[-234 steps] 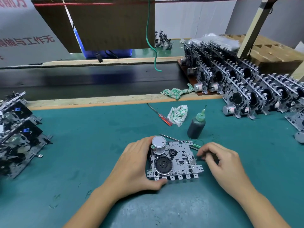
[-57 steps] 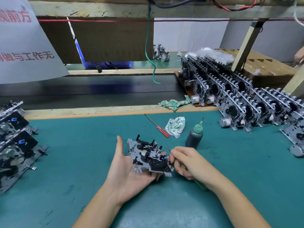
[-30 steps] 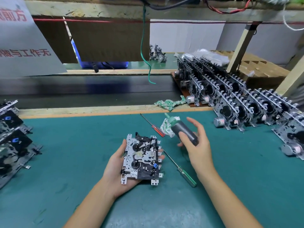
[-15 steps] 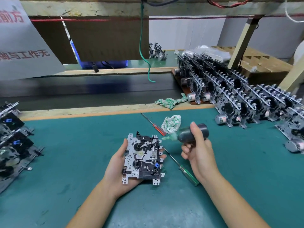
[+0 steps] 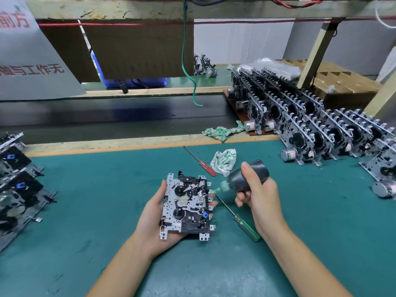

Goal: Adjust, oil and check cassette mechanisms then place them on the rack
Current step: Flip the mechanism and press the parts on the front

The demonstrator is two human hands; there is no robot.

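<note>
Here the left hand [image 5: 154,217] lies palm up just above the green tabletop [image 5: 85,200], its fingers cupped under a cassette mechanism [image 5: 186,205] that rests flat on the palm, gears facing up. The right hand [image 5: 260,198] has its fingers wrapped around a dark oil bottle [image 5: 246,179], tipped on its side with the green nozzle aimed left; the tip sits at the mechanism's right edge, though whether it touches cannot be told. Under the right hand a green-handled screwdriver [image 5: 246,229] lies on the tabletop. A red-handled screwdriver [image 5: 205,168] lies farther back, just beside a crumpled rag [image 5: 224,160]. Another rag [image 5: 220,131] sits on the wooden edge behind. Rows of finished mechanisms stand upright on the rack [image 5: 300,116] at the right, and more mechanisms are stacked at the left edge [image 5: 15,181].
</note>
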